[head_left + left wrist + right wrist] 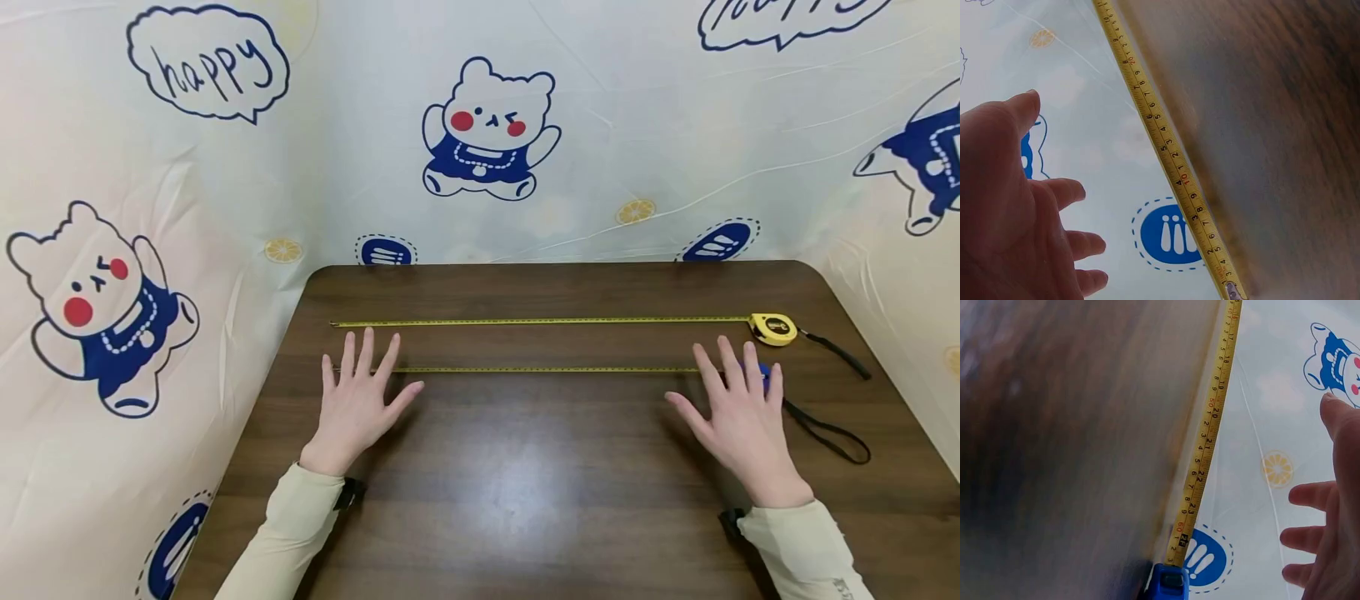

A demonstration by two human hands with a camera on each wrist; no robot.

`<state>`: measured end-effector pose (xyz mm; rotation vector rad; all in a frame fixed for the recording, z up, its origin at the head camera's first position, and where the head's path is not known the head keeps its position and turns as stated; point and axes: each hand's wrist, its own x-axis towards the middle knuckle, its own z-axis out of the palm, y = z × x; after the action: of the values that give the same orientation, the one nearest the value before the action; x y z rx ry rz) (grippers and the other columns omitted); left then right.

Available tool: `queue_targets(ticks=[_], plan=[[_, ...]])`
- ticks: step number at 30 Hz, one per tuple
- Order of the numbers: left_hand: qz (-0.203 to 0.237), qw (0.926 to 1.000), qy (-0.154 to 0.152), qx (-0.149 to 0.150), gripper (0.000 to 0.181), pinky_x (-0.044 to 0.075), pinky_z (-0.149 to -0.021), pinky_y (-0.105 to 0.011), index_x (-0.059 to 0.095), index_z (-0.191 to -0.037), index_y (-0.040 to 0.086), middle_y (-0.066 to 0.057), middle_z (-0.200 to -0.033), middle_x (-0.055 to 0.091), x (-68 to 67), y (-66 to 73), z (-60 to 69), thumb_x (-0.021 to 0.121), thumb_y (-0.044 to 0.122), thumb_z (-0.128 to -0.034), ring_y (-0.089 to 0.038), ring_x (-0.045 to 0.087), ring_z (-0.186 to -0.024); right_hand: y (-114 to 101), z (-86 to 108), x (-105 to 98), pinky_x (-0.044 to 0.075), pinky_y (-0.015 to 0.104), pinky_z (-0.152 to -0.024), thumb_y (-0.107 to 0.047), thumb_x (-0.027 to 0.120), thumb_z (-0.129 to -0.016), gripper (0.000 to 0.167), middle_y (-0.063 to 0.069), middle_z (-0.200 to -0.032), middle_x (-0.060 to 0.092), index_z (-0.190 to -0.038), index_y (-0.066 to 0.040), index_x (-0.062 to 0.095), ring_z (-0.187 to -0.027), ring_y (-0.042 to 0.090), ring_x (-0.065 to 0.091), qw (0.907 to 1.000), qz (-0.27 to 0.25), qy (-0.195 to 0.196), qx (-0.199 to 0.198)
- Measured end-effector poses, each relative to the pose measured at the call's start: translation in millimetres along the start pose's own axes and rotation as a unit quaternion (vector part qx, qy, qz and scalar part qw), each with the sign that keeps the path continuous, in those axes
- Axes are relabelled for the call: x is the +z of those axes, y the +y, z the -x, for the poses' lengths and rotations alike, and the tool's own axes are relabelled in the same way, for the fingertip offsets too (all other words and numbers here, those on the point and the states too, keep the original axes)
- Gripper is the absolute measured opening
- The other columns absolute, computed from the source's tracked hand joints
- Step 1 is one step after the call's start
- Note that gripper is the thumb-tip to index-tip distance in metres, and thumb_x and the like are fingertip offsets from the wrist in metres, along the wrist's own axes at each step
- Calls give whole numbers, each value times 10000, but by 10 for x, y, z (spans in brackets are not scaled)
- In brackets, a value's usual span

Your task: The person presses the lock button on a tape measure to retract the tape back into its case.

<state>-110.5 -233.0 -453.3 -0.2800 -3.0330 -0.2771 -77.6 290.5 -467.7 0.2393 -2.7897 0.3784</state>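
My left hand [358,408] is spread flat with straight fingers near the left end of a blue tape measure's extended yellow blade [547,369]. In the left wrist view the blade's metal end hook [1232,291] shows, apart from the fingers. Over on the right, my right hand [742,425] is also spread, partly covering the blue tape measure case [765,377]. The right wrist view shows that case [1169,582] below the fingers, with nothing gripped. Behind lies a yellow tape measure [772,329], its blade [540,321] drawn out parallel to the nearer one.
Both tapes lie across a dark brown wooden table [510,483] with rounded far corners. Black wrist straps [828,429] trail right from the cases. A white printed cloth [360,150] with cartoon bears hangs around the table's back and sides.
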Motion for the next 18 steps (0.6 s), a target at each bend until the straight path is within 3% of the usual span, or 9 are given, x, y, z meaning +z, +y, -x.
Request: queue_targets(ticks=[4,8,11,15,18], plan=[[55,10000,21,26,820,67,-1156,-785,404,-1611,139,-286,-1659,273,2,-24,8,576,642,-987,-490,130,-1561,6,-2,-32,112,708,-1204,-466,712,-956,748,284,-1575,415,-1507,-13,488,-1500,498,284,9997,-121,195,-99],[210,9991,341,159,687,223,-1121,-760,541,-1501,76,-294,-1505,489,13,-96,-2,686,500,-979,-503,385,-1421,4,-11,-84,273,694,-1136,-320,748,-948,612,293,-1457,540,-1415,31,567,-1392,497,435,9983,-306,464,-199],[447,9974,528,221,566,344,-1025,-721,619,-1411,50,-267,-1379,593,12,-181,-13,741,384,-971,-494,502,-1269,45,-19,-97,366,692,-1024,-221,782,-912,522,280,-1347,619,-1338,39,629,-1285,492,527,9953,-488,749,-378],[831,9942,629,255,421,405,-909,-689,686,-1323,44,-230,-1302,647,-9,-296,-24,770,246,-963,-487,539,-1194,125,-11,-98,412,657,-936,-119,812,-865,457,239,-1235,676,-1278,21,677,-1153,461,592,9909,-748,889,-675],[1144,9909,667,256,357,403,-886,-690,709,-1283,42,-228,-1304,646,-31,-382,-25,775,159,-952,-499,528,-1199,185,-7,-106,417,627,-899,-95,814,-861,427,205,-1201,695,-1261,-5,694,-1120,433,598,9901,-863,757,-810]])
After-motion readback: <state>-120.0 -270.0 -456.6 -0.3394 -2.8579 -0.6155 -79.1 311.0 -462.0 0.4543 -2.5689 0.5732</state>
